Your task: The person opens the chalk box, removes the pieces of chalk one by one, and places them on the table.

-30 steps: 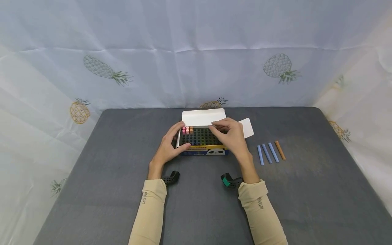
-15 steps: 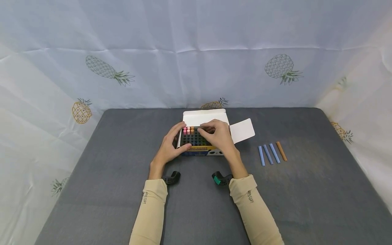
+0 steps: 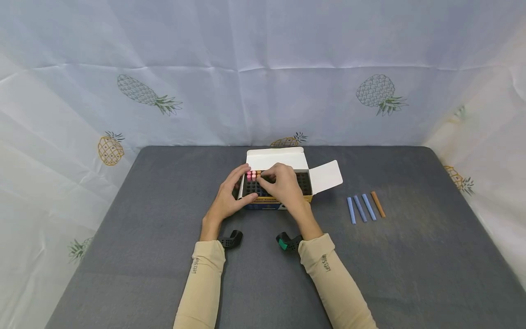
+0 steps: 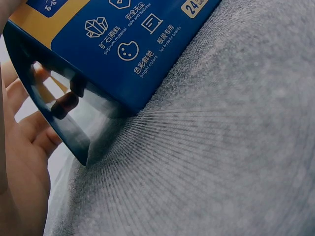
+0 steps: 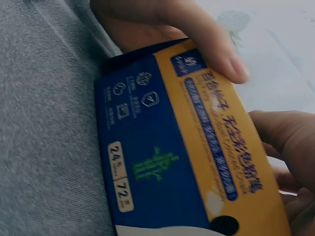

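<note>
A chalk box (image 3: 269, 206), blue and yellow with a panda on its front, stands open on the table. My left hand (image 3: 226, 196) holds its left end, thumb at the front and fingers at the back. In the left wrist view, the box's blue front (image 4: 133, 54) and open end flap (image 4: 29, 83) are visible. Pink chalk sticks (image 3: 251, 177) and two orange ones stand in the dark holes at the back left. My right hand (image 3: 285, 185) reaches over the box; its thumb and fingertips close around the front orange chalk stick (image 3: 258, 175).
Three blue chalk sticks (image 3: 361, 209) and an orange one (image 3: 378, 204) lie side by side right of the box. The white lid (image 3: 277, 158) is folded back, and a white side flap (image 3: 326, 177) sticks out right. A pineapple-print curtain (image 3: 263, 100) hangs behind the grey table (image 3: 164, 274).
My right hand has moved left across the box to the orange chalk sticks, uncovering the right side flap and right-hand holes. My left hand keeps its place on the box.
</note>
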{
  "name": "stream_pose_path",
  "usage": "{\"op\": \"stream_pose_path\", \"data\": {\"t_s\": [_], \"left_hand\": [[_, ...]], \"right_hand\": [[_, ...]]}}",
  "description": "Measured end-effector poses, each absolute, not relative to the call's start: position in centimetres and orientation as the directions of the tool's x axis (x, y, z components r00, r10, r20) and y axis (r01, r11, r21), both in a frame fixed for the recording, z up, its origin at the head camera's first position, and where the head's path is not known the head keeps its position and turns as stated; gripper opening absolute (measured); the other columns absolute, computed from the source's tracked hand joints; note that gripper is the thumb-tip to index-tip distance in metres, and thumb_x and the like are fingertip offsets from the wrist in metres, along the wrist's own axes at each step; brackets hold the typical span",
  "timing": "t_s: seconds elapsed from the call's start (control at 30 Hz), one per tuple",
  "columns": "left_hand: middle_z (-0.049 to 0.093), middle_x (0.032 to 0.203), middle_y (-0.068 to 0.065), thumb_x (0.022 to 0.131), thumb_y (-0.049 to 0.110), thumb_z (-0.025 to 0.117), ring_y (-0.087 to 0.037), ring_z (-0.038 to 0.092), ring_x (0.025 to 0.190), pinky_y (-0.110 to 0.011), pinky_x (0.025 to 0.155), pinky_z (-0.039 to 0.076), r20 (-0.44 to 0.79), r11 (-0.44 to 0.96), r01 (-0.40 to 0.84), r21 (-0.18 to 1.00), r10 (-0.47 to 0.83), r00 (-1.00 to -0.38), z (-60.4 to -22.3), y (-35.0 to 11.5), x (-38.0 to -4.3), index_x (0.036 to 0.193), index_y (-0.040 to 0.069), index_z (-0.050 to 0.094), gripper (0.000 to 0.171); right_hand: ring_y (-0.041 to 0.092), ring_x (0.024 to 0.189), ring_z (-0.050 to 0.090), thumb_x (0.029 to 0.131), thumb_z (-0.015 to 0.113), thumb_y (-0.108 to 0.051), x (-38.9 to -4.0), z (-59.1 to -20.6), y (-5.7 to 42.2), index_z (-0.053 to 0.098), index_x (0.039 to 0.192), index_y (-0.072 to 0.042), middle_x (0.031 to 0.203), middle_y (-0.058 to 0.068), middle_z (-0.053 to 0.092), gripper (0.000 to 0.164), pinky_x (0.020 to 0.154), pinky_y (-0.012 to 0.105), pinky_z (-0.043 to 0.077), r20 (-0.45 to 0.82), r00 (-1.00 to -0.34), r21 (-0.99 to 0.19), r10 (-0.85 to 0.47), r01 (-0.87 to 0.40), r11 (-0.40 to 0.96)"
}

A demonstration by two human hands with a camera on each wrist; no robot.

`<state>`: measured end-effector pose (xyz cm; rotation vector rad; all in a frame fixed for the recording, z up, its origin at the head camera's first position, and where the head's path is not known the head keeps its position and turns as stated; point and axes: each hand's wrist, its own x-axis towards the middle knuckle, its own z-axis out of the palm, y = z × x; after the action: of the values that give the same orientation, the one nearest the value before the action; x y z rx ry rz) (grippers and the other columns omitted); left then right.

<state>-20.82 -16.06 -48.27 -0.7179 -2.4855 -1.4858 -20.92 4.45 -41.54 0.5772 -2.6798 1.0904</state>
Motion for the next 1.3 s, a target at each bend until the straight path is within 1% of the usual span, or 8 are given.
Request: {"op": "stream_pose_path", "data": {"t_s": [0.2, 0.43, 0.6, 0.8, 0.93, 1.07, 1.2, 1.3], "left_hand": [[0.035, 0.166, -0.01, 0.09, 0.059, 0.07, -0.036, 0.045, 0.144, -0.059, 0.097, 0.047, 0.372, 0.38, 0.48, 0.79, 0.326, -0.869, -48.2, -16.0, -20.7, 0.156, 0.014, 0.044, 0.084], [0.035, 0.166, -0.008, 0.087, 0.071, 0.065, -0.034, 0.045, 0.144, -0.058, 0.099, 0.047, 0.355, 0.386, 0.464, 0.797, 0.321, -0.878, -48.2, -16.0, -20.8, 0.155, 0.015, 0.044, 0.091], [0.036, 0.165, -0.008, 0.087, 0.07, 0.066, -0.034, 0.046, 0.143, -0.058, 0.099, 0.047, 0.352, 0.385, 0.46, 0.8, 0.32, -0.88, -48.1, -16.0, -20.8, 0.156, 0.015, 0.044, 0.091], [0.036, 0.166, -0.007, 0.089, 0.061, 0.07, -0.032, 0.046, 0.143, -0.056, 0.1, 0.047, 0.345, 0.39, 0.453, 0.802, 0.319, -0.883, -48.0, -16.1, -20.9, 0.156, 0.019, 0.043, 0.084], [0.036, 0.165, -0.007, 0.089, 0.06, 0.071, -0.032, 0.046, 0.143, -0.056, 0.099, 0.047, 0.344, 0.392, 0.452, 0.801, 0.317, -0.884, -48.0, -16.1, -20.9, 0.156, 0.019, 0.044, 0.083], [0.036, 0.165, -0.007, 0.089, 0.062, 0.07, -0.032, 0.046, 0.143, -0.055, 0.098, 0.047, 0.343, 0.397, 0.454, 0.798, 0.32, -0.883, -48.1, -16.2, -20.9, 0.156, 0.019, 0.044, 0.083], [0.036, 0.165, -0.007, 0.089, 0.061, 0.07, -0.031, 0.047, 0.143, -0.054, 0.098, 0.048, 0.346, 0.39, 0.456, 0.8, 0.321, -0.881, -48.1, -16.2, -20.9, 0.155, 0.02, 0.044, 0.082], [0.037, 0.165, -0.006, 0.089, 0.061, 0.07, -0.031, 0.048, 0.142, -0.054, 0.097, 0.048, 0.347, 0.388, 0.456, 0.801, 0.32, -0.882, -48.1, -16.2, -20.9, 0.155, 0.019, 0.044, 0.083]], "right_hand": [[0.027, 0.085, 0.067, 0.091, 0.078, -0.018, -20.8, -41.4, 3.7, 0.082, 0.103, -0.002, 0.095, 0.015, 0.074, 0.02, 0.076, 0.039, 0.056, 0.281, -0.925, -0.605, -0.256, -0.378, 0.701], [0.027, 0.084, 0.068, 0.092, 0.077, -0.018, -20.7, -41.3, 3.4, 0.081, 0.104, -0.001, 0.098, 0.014, 0.074, 0.02, 0.074, 0.039, 0.056, 0.277, -0.933, -0.603, -0.231, -0.356, 0.714], [0.025, 0.081, 0.068, 0.092, 0.076, -0.017, -20.6, -41.0, 3.4, 0.082, 0.104, -0.002, 0.097, 0.014, 0.074, 0.02, 0.071, 0.038, 0.055, 0.305, -0.926, -0.589, -0.223, -0.367, 0.72], [0.026, 0.077, 0.067, 0.093, 0.074, -0.014, -20.8, -40.7, 3.4, 0.082, 0.098, -0.001, 0.092, 0.015, 0.073, 0.017, 0.07, 0.037, 0.055, 0.413, -0.889, -0.609, -0.198, -0.431, 0.666], [0.027, 0.075, 0.067, 0.093, 0.074, -0.014, -21.1, -40.8, 3.3, 0.082, 0.098, 0.0, 0.089, 0.016, 0.073, 0.017, 0.069, 0.038, 0.055, 0.451, -0.876, -0.634, -0.171, -0.449, 0.629], [0.027, 0.074, 0.068, 0.091, 0.077, -0.014, -21.2, -41.0, 3.3, 0.081, 0.101, 0.001, 0.088, 0.016, 0.073, 0.018, 0.068, 0.038, 0.055, 0.428, -0.887, -0.667, -0.173, -0.439, 0.602], [0.028, 0.077, 0.07, 0.091, 0.078, -0.014, -21.2, -41.2, 3.3, 0.081, 0.102, 0.0, 0.091, 0.016, 0.074, 0.019, 0.07, 0.038, 0.057, 0.392, -0.9, -0.692, -0.189, -0.424, 0.585], [0.027, 0.078, 0.07, 0.091, 0.077, -0.015, -21.3, -41.2, 3.3, 0.081, 0.102, 0.0, 0.091, 0.016, 0.074, 0.019, 0.07, 0.038, 0.057, 0.392, -0.899, -0.696, -0.193, -0.427, 0.578]]}}
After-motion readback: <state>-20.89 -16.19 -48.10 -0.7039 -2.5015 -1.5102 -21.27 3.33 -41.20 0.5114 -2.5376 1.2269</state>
